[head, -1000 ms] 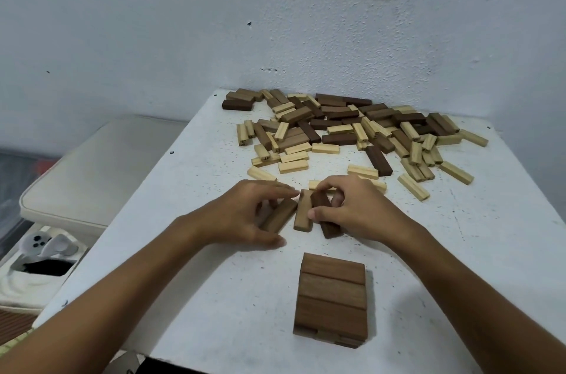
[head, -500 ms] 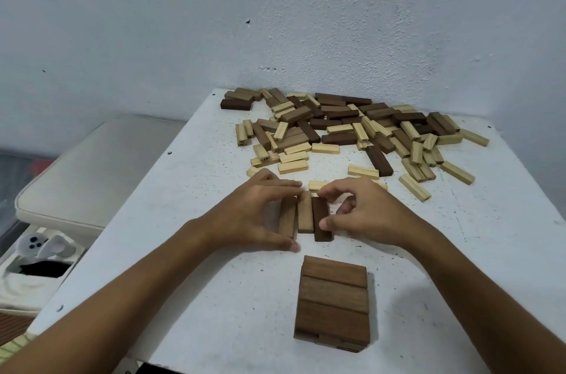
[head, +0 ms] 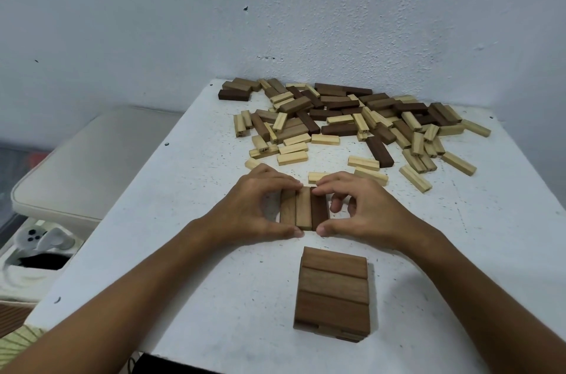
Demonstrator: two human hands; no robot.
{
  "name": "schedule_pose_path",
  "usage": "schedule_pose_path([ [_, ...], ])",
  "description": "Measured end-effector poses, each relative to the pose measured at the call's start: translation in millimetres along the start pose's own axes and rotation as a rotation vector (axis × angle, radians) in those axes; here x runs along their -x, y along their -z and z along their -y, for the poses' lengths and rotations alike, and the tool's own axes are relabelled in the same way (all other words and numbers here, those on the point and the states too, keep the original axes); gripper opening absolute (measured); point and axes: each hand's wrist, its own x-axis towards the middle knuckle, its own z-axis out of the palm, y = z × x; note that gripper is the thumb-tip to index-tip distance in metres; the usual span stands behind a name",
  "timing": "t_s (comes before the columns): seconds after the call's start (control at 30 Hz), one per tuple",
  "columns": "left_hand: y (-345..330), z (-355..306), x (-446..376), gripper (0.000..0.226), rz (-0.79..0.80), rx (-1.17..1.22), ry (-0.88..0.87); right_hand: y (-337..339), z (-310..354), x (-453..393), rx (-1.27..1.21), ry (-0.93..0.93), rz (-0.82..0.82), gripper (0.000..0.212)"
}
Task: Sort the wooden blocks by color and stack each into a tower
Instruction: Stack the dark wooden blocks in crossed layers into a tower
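Note:
Three brown blocks (head: pixel 303 208) lie side by side on the white table (head: pixel 190 189), long sides touching. My left hand (head: pixel 254 208) grips the row from the left, thumb at its near end and fingers at its far end. From the right, my right hand (head: pixel 358 208) pinches the same row between thumb and forefinger. A low brown tower (head: pixel 333 292), topped by three blocks laid crosswise, stands nearer to me. A loose heap of pale, mid-brown and dark blocks (head: pixel 352 119) covers the far part of the table.
A white wall (head: pixel 275 21) rises right behind the table. A padded cream seat (head: pixel 92 156) stands to the left, lower than the table. Below it, a white tray with a game controller (head: pixel 39 238) lies by the table's left edge.
The three brown blocks, at first skewed and apart, have been pushed together into a straight row. Both hands closed in on the row's ends.

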Motion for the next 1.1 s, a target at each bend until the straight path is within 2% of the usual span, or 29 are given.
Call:
schedule_pose_path([
  [0.67, 0.5, -0.1, 2.4, 0.081, 0.01, 0.029, 0.06, -4.6, 1.1, 1.2, 0.088, 0.034, -0.003, 0.064],
  [0.97, 8.1, -4.5, 2.5, 0.092, 0.028, 0.07, 0.125, 3.3, 3.8, 3.2, 0.178, 0.027, 0.013, 0.078],
  [1.1, 6.1, -3.7, 4.0, 0.095, 0.029, 0.087, 0.142, -1.0, 3.1, -0.9, 0.174, 0.023, 0.018, 0.076],
])
